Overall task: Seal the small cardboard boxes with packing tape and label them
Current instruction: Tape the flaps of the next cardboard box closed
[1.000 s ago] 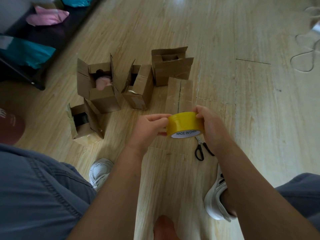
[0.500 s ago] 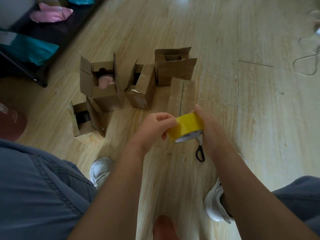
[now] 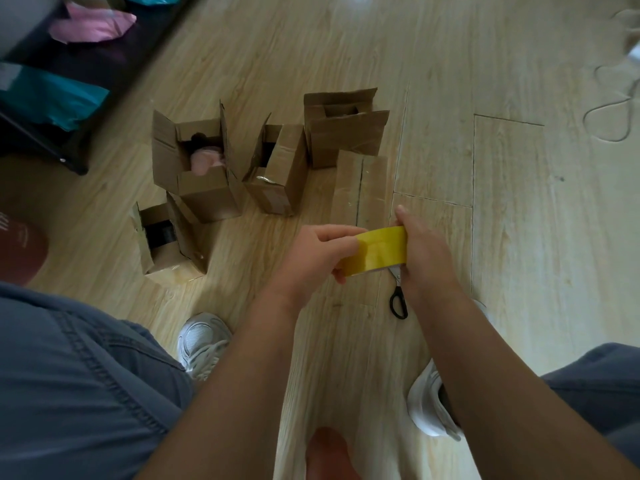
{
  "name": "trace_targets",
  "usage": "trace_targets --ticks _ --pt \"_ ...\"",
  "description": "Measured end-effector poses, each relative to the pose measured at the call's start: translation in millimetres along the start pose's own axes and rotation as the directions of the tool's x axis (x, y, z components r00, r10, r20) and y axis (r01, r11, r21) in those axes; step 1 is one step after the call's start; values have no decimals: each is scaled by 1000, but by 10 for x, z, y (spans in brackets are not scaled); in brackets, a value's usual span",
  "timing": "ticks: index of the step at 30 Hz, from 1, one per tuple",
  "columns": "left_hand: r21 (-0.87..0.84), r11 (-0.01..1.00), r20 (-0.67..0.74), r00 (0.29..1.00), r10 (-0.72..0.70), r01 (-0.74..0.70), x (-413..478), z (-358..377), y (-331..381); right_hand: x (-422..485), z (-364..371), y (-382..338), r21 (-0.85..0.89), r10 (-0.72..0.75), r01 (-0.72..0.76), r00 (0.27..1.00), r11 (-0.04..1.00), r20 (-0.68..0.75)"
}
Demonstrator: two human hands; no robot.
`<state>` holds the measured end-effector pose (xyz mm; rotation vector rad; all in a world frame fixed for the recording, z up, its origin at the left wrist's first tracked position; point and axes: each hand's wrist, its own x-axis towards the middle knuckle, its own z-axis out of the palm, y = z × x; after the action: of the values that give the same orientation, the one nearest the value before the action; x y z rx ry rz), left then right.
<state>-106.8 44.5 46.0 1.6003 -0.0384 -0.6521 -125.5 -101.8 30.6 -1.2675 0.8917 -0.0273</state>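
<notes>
Above the pale wood-plank floor, near the middle of the view, a roll of yellow packing tape is held in the air between both hands, just in front of a cluster of boxes. The left hand grasps the roll's left side, fingers curled over its top. The right hand is wrapped round the roll's right end, with the thumb lying along the far edge. Whether a strip has been peeled free cannot be told. Directly beyond the tape, a closed brown cardboard box stands on the floor, its top flaps meeting along a dark seam. Behind it stands a rear brown cardboard box with its flaps raised. To the left, a narrow open cardboard box leans, a shiny patch of tape on its near face. Further left, a larger open cardboard box shows something pink inside. Touching its near corner, a fifth open cardboard box holds something dark. A pair of black-handled scissors lies on the floor below the right hand, its blades partly hidden by that hand. The person's white sneakers rest flat on the boards, below blue-grey trouser legs. At the upper left, a dark low rack carries a teal plastic bag and a pink plastic bag. A thin white cord lies looped on the floor at the upper right.
</notes>
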Motion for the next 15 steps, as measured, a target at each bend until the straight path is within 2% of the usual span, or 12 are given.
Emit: trace_targets --ticks 12,15 --pt "-1 1000 10 1000 27 -27 8 -103 0 47 -42 -13 209 218 -229 973 951 74" --pt "42 999 -6 1000 -13 14 28 -107 -10 54 -41 -19 177 212 -221 975 959 66"
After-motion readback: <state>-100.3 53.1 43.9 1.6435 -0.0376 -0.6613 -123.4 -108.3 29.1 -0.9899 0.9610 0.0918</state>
